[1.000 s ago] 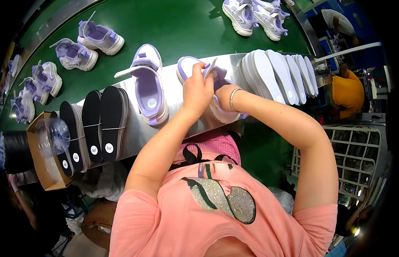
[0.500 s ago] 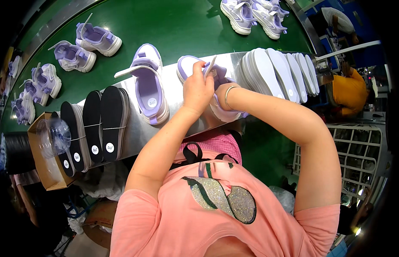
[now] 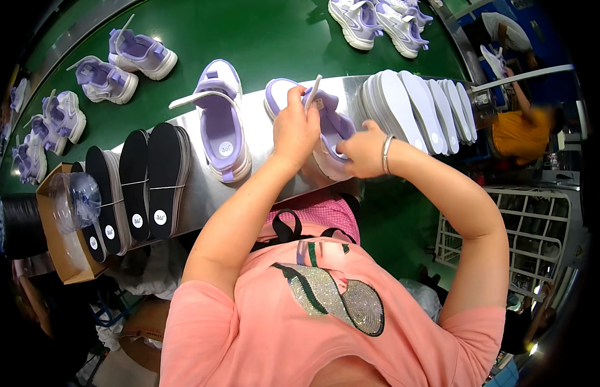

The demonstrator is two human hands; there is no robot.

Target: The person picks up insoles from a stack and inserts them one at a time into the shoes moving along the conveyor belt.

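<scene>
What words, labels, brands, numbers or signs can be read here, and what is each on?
I leave the printed wording uncopied:
Round white stickers on the heels of the flat black insoles: short dark print, readable.
Round white sticker inside the untouched white-and-lilac shoe: short dark print, readable.
Small pale label inside the matching shoe at the left hand: too small to read.
Large brown package, lower left: faint print, too small.

We have drawn our right hand (image 3: 367,153) out of the purple-and-white shoe (image 3: 335,166), baring more of its lining (image 3: 332,128). Well beyond that hand, a co-worker (image 3: 514,137) in orange has stretched an arm (image 3: 522,97) toward a newly visible pale shoe (image 3: 493,61).
</scene>
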